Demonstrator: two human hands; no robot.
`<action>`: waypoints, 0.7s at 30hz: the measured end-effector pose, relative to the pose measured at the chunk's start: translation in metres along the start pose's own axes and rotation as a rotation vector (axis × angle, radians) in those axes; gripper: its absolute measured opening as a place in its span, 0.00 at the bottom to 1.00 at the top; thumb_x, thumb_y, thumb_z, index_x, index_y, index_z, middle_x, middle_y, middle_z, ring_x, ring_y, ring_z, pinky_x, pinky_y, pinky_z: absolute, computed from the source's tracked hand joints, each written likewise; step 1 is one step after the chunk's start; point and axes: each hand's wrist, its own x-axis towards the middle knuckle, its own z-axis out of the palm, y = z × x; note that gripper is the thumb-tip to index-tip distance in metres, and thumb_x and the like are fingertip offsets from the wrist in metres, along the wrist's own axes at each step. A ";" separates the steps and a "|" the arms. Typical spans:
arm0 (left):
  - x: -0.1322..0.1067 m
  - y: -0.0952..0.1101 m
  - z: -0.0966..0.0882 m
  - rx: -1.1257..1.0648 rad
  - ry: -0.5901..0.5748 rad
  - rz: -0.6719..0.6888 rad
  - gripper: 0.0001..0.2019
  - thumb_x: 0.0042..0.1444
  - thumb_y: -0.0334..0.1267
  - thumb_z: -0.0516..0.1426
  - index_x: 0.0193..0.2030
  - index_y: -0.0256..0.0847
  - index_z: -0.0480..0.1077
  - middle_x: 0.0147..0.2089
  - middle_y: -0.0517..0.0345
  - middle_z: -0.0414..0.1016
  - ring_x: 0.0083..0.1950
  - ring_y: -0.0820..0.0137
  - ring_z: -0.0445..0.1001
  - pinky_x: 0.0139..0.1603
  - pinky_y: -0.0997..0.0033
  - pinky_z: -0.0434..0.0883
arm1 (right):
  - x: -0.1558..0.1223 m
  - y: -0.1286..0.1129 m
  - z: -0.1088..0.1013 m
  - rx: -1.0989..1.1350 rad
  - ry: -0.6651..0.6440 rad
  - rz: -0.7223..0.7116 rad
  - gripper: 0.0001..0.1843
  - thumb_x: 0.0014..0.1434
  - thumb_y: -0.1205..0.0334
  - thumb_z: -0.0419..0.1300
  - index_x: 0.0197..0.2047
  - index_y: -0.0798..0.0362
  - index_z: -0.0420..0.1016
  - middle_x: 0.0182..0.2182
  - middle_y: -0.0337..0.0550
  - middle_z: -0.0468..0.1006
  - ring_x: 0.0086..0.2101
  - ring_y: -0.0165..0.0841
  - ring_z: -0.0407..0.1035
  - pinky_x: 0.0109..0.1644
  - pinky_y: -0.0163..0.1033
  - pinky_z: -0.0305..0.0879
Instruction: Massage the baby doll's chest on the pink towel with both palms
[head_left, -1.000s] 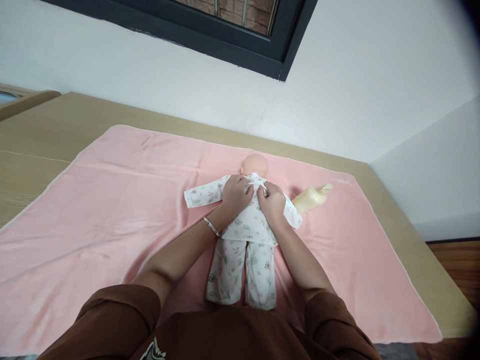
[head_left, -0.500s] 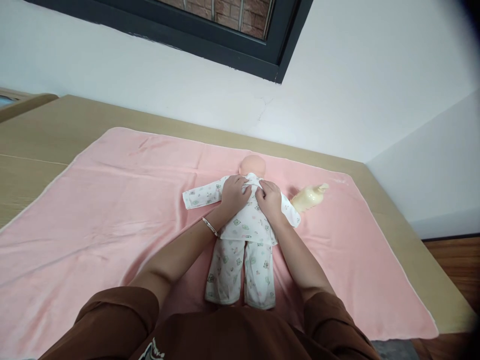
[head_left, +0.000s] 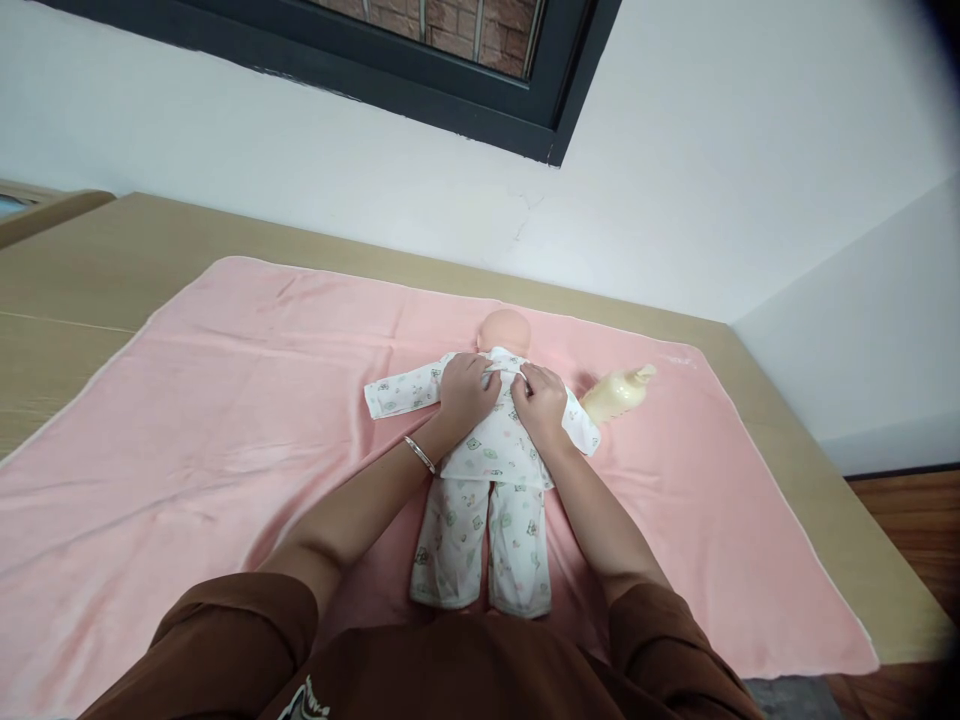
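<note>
Nearest bit first: the trousers (head_left: pixel 450 540) lie this side of both hands, legs side by side, below the shirt (head_left: pixel 491 450) hem. The left hand (head_left: pixel 469 390) and right hand (head_left: pixel 540 400) are near each other but not touching, each looking pinched on the shirt's upper part — matching spots, I'd guess so the cloth stays even. The doll (head_left: pixel 504 328) is right under them, stretched flat with one sleeve out past the left hand, probably so the whole outfit is reachable. White fabric, little green and pink prints; smooth bald head just beyond the hands, face not visible. Cream-coloured bottle (head_left: pixel 619 395) lies on its side beyond the right hand. Pink blanket (head_left: pixel 225 420) underneath — likely padding — with worktop (head_left: pixel 172 235) past it.
</note>
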 end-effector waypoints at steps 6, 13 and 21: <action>0.001 -0.001 0.002 0.024 -0.032 -0.012 0.12 0.57 0.37 0.56 0.46 0.39 0.72 0.48 0.47 0.78 0.51 0.57 0.73 0.56 0.54 0.69 | 0.005 0.000 -0.001 -0.036 -0.136 0.029 0.22 0.64 0.61 0.49 0.57 0.56 0.73 0.55 0.51 0.75 0.57 0.44 0.67 0.63 0.52 0.60; 0.004 -0.008 0.007 -0.109 -0.053 0.063 0.10 0.57 0.37 0.55 0.46 0.42 0.73 0.47 0.50 0.78 0.52 0.61 0.74 0.59 0.55 0.68 | 0.008 0.005 0.000 -0.035 -0.170 -0.056 0.21 0.63 0.62 0.50 0.56 0.56 0.74 0.56 0.52 0.75 0.58 0.42 0.67 0.66 0.51 0.57; 0.002 0.002 -0.001 0.019 -0.059 -0.043 0.10 0.56 0.38 0.55 0.44 0.41 0.73 0.46 0.49 0.77 0.50 0.58 0.73 0.55 0.56 0.69 | 0.007 -0.005 -0.004 -0.098 -0.154 0.107 0.20 0.62 0.59 0.52 0.54 0.52 0.75 0.49 0.48 0.80 0.49 0.43 0.73 0.58 0.48 0.66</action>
